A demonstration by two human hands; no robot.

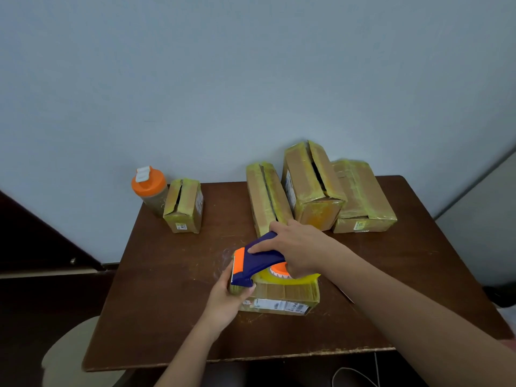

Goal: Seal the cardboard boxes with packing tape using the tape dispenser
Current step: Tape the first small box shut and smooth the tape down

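Observation:
A flat cardboard box (282,298) with yellowish tape lies at the middle of the brown table (167,275). On its top rests a blue and orange tape dispenser (257,261) with a yellow tape roll (287,276). My right hand (296,244) grips the dispenser's handle from above. My left hand (231,294) holds the box's left end, thumb on top beside the dispenser's blade end. Four more boxes stand at the back: a small one (184,208) on the left, and three (266,196) (312,185) (363,199) on the right, some with open top seams.
An orange-lidded shaker bottle (149,188) stands at the back left by the small box. A pale wall rises right behind the table. A round stool seat (72,356) shows below the table's front left corner. A white cable (357,375) lies on the floor.

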